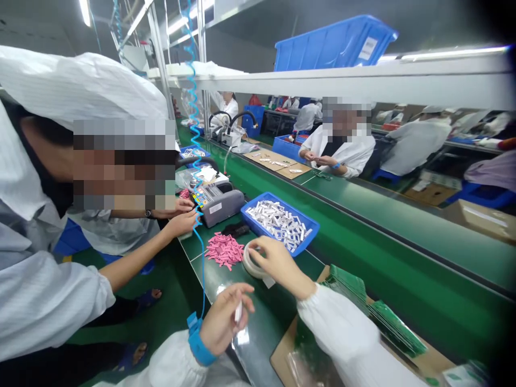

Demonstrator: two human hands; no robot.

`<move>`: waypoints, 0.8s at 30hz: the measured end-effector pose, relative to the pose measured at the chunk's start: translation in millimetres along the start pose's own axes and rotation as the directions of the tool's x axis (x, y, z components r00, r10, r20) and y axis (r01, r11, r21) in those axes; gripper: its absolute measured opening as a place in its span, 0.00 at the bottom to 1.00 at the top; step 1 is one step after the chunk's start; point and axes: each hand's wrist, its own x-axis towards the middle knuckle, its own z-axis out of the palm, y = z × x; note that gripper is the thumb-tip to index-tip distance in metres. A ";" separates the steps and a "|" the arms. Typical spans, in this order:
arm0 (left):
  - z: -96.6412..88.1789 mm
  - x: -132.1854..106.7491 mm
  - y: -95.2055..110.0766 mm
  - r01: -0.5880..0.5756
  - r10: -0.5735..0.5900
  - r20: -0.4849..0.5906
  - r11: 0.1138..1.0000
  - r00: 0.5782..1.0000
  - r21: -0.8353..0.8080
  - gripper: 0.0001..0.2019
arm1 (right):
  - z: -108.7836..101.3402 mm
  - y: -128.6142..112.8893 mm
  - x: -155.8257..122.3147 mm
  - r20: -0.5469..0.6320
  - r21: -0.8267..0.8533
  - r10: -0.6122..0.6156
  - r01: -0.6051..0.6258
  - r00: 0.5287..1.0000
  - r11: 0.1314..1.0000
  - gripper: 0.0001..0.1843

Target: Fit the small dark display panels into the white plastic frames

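My left hand (226, 320), with a blue wrist strap (200, 344) and coiled cord, is raised over the bench edge. Its curled fingers hold a small white plastic piece (238, 312), partly hidden. My right hand (278, 263) reaches over a roll of white tape (252, 267); thumb and forefinger bend onto the roll, and its loose end lies toward me. Left of the roll is a heap of pink strips (224, 250). Just beyond my right hand, a blue tray (313, 228) holds many small white plastic pieces.
A grey tape-dispenser-like machine (221, 207) stands behind the pink heap. At left, a co-worker's hands (183, 217) work beside it. A cardboard box with green circuit boards (393, 325) sits under my right forearm. The green conveyor (363, 231) runs behind; another person (338, 145) sits across it.
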 end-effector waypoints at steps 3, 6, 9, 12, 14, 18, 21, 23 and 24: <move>-7.0 -1.5 -11.2 0.120 -0.121 0.036 0.992 0.992 0.030 0.21 | 23.2 15.3 57.2 0.059 -0.099 0.065 -0.059 0.996 0.993 0.09; -14.8 -0.3 -19.9 0.192 -0.197 0.067 0.979 0.978 0.074 0.22 | 52.8 24.9 97.6 0.093 -0.180 0.164 -0.145 0.982 0.973 0.13; -24.4 7.5 -24.3 0.189 -0.204 0.101 0.972 0.974 0.143 0.22 | 74.4 26.6 116.6 0.080 -0.231 0.273 -0.248 0.959 0.941 0.16; -32.5 16.9 -27.2 0.181 -0.201 0.107 0.968 0.974 0.173 0.22 | 83.5 25.6 122.9 0.055 -0.254 0.365 -0.340 0.929 0.905 0.18; -34.2 20.2 -28.1 0.182 -0.198 0.091 0.970 0.976 0.160 0.22 | 84.5 25.5 123.8 0.039 -0.253 0.399 -0.378 0.916 0.891 0.18; -26.1 16.4 -19.3 0.226 -0.229 0.025 0.969 0.973 0.101 0.19 | 81.6 26.5 121.6 0.013 -0.217 0.400 -0.387 0.917 0.896 0.16; -15.9 8.8 -3.9 0.331 -0.333 -0.029 0.942 0.943 -0.046 0.18 | 74.2 24.5 118.5 -0.022 -0.157 0.373 -0.372 0.928 0.915 0.14; -10.5 3.1 5.9 0.344 -0.346 0.002 0.931 0.938 -0.126 0.19 | 61.9 20.1 113.5 -0.058 -0.099 0.342 -0.346 0.938 0.933 0.11; -8.3 0.1 10.0 0.323 -0.323 0.024 0.936 0.946 -0.139 0.19 | 52.5 16.9 108.4 -0.079 -0.065 0.319 -0.324 0.945 0.944 0.10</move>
